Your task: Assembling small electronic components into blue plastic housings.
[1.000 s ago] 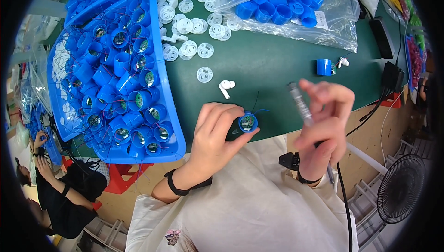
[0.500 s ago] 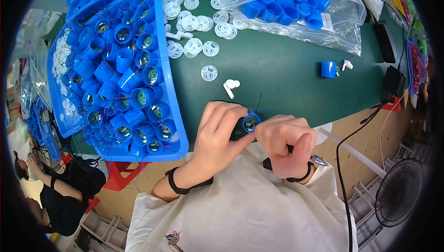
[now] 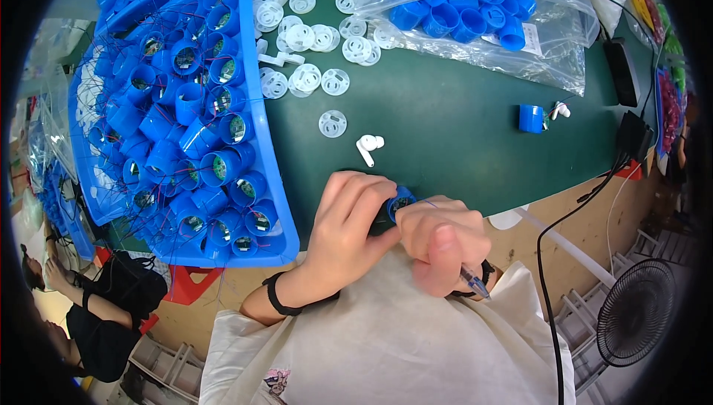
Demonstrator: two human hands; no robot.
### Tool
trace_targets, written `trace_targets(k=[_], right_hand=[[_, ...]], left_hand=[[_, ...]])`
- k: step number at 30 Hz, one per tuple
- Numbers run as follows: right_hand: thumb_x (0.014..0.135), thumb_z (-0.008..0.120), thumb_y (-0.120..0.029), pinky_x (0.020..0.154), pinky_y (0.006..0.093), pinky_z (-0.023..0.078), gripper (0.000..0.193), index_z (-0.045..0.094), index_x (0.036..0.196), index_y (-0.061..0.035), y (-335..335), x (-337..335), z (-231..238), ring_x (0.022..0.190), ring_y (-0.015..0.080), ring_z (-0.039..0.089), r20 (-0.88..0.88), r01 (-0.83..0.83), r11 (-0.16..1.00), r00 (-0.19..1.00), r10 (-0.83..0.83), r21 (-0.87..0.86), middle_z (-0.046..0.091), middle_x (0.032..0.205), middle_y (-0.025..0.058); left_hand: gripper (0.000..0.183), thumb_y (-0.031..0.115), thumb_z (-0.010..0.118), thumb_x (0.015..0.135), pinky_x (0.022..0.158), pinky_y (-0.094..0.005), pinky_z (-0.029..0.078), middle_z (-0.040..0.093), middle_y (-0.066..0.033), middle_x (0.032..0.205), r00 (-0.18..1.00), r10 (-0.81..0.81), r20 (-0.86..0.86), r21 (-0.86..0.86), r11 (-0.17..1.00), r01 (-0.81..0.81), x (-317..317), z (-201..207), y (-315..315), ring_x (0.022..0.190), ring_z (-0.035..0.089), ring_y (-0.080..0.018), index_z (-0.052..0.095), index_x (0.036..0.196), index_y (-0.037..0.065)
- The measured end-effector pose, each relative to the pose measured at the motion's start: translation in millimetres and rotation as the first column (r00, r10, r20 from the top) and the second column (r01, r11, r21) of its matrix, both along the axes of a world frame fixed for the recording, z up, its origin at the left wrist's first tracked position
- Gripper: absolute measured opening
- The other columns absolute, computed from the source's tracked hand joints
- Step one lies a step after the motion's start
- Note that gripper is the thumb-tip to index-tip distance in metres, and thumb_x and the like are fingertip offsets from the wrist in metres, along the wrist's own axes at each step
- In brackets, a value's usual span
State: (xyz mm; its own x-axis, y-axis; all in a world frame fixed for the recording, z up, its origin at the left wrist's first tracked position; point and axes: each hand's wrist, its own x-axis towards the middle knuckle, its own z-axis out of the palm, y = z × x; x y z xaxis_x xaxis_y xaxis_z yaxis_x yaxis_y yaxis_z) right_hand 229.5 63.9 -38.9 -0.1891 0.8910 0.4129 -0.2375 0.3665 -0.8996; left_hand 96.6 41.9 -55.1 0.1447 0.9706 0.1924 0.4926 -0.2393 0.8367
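Note:
My left hand (image 3: 347, 227) grips a small round blue plastic cup (image 3: 399, 201) between thumb and fingers, at the table's near edge. A circuit board shows inside the cup's open top. My right hand (image 3: 444, 235) is closed around a slim pen-like tool (image 3: 475, 283), whose clear and silver end sticks out toward me. The tool's other end is hidden by the hand, which covers the cup's right side. Just beyond my left hand lies a white earbud (image 3: 367, 148).
At left stands a blue tray (image 3: 273, 175) full of wired blue cups. Translucent discs (image 3: 304, 78) lie beyond the earbud. A clear bag (image 3: 557, 67) of blue cups is at the back. Another blue cup (image 3: 530, 118) and a white earbud (image 3: 561, 110) sit at right, near black cables (image 3: 624, 156).
My right hand has moved left and over the cup, covering more of it. The tool's outer end has swung to point more toward me. My left hand keeps its hold.

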Motion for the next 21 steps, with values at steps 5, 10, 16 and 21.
trace_targets(k=[5, 10, 16, 21], right_hand=[[0.078, 0.047, 0.007, 0.04, 0.0287, 0.037, 0.014, 0.047, 0.063, 0.0053, 2, -4, 2, 0.043, 0.0214, 0.045, 0.086, -0.009, 0.998, 0.996, 0.004, 0.054, 0.048, 0.057, 0.0099], [0.079, 0.04, 0.006, 0.039, 0.0281, 0.03, 0.021, 0.037, 0.058, -0.0006, 2, -19, 2, 0.043, 0.0193, 0.038, 0.221, 0.046, 0.971, 0.97, -0.1, 0.236, 0.039, 0.056, 0.0069], [0.085, 0.038, 0.0, 0.039, 0.0296, 0.029, 0.028, 0.037, 0.057, -0.0025, 2, -7, -4, 0.04, 0.0178, 0.036, 0.046, 0.074, 0.988, 0.996, -0.081, 0.139, 0.039, 0.051, 0.006], [0.096, 0.03, -0.005, 0.042, 0.0298, 0.027, 0.041, 0.033, 0.055, -0.0019, 2, 15, 2, 0.042, 0.0165, 0.031, -0.413, -0.157, 0.924, 0.911, -0.001, -0.349, 0.036, 0.048, 0.005]], left_hand=[[0.045, -0.001, 0.075, 0.054, 0.076, -0.0391, 0.047, 0.06, -0.0098, 0.098, 1.0, -0.013, 0.022, -0.005, 1.0, 0.013, 0, 3, 2, 0.09, 0.054, -0.0315, 0.06, 0.097, 0.003], [0.042, -0.002, 0.073, 0.055, 0.073, -0.0381, 0.048, 0.062, -0.0109, 0.095, 0.998, -0.037, 0.051, -0.011, 0.999, 0.038, -3, 7, 6, 0.086, 0.056, -0.0319, 0.061, 0.095, 0.002], [0.039, -0.001, 0.077, 0.056, 0.072, -0.0378, 0.048, 0.064, -0.0102, 0.092, 0.994, 0.099, 0.05, -0.056, 0.994, -0.096, 4, 4, 2, 0.084, 0.058, -0.0299, 0.06, 0.091, 0.002], [0.04, 0.0, 0.079, 0.057, 0.072, -0.0374, 0.048, 0.063, -0.0096, 0.091, 0.995, 0.093, 0.047, -0.039, 0.995, -0.091, 5, 2, 0, 0.084, 0.058, -0.0293, 0.06, 0.091, 0.002]])
